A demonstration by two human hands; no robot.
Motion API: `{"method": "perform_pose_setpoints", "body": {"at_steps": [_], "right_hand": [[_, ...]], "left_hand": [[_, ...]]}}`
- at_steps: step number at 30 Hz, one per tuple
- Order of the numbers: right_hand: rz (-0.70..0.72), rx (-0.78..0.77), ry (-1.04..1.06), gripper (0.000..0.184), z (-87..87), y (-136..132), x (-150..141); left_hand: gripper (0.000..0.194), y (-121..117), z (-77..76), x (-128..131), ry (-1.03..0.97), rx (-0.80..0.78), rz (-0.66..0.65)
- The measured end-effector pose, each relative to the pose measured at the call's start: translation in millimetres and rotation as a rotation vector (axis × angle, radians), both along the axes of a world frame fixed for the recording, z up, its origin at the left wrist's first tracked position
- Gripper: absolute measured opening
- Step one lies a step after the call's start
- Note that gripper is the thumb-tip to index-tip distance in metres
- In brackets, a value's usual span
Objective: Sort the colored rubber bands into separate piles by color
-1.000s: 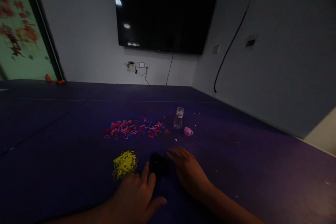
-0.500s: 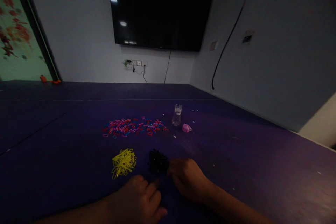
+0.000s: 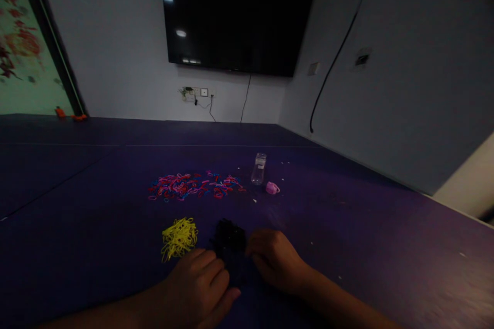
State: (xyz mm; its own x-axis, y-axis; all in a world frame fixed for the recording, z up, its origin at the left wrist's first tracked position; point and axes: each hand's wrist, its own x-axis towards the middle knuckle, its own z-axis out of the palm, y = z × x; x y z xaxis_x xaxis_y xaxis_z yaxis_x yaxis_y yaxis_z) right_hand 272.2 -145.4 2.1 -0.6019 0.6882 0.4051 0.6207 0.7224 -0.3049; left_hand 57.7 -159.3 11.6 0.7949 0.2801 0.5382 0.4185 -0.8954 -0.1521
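Note:
A pile of black rubber bands [image 3: 229, 236] lies on the dark purple surface between my hands; its separate loops are hard to make out in the dim light. Just below and left of it is my left hand [image 3: 204, 282], fingers curled under with their tips hidden and the thumb pointing right. At the pile's right edge, my right hand [image 3: 275, 259] is closed, its fingertips turned down beside the bands. Whether either hand pinches a band is hidden. A heap of yellow rubber bands [image 3: 179, 238] sits beyond my left hand's knuckles.
Farther out, pink, red and blue rubber bands [image 3: 193, 186] are spread loosely. To their right a clear bottle [image 3: 259, 169] stands uncapped beside a pink lid [image 3: 272, 188]. White scraps dot the purple surface [image 3: 347, 226]. A television [image 3: 239, 15] hangs on the back wall.
My left hand has drawn slightly left and its forefinger, earlier reaching toward the black pile, is now curled in. My right hand stays almost where it was.

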Motion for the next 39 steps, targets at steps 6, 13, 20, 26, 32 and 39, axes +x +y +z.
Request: {"method": "perform_pose_setpoints", "body": {"at_steps": [6,13,20,26,32,39], "right_hand": [[-0.074,-0.031,0.051,0.030,3.2,8.7,5.6],[-0.001,0.026,-0.049,0.021,3.5,4.7,5.8],[-0.045,-0.016,-0.037,0.029,5.8,3.8,1.4],[-0.064,-0.002,0.022,0.030,6.9,4.8,2.7],[0.032,0.061,-0.033,0.028,5.3,-0.2,-0.3],[0.018,-0.006,-0.107,0.034,12.3,-4.5,-7.1]], "left_hand": [[0.036,4.6,-1.5,4.5,-0.014,-0.033,0.146],[0.037,6.2,-2.7,5.1,-0.004,-0.093,0.188],[0.038,3.9,-3.0,5.3,0.035,-0.106,0.306],[0.040,7.8,-5.3,5.9,0.019,-0.089,0.302],[0.042,2.9,-5.2,2.8,0.033,-0.061,0.164],[0.041,6.8,-9.1,4.3,0.016,-0.117,0.182]]}}
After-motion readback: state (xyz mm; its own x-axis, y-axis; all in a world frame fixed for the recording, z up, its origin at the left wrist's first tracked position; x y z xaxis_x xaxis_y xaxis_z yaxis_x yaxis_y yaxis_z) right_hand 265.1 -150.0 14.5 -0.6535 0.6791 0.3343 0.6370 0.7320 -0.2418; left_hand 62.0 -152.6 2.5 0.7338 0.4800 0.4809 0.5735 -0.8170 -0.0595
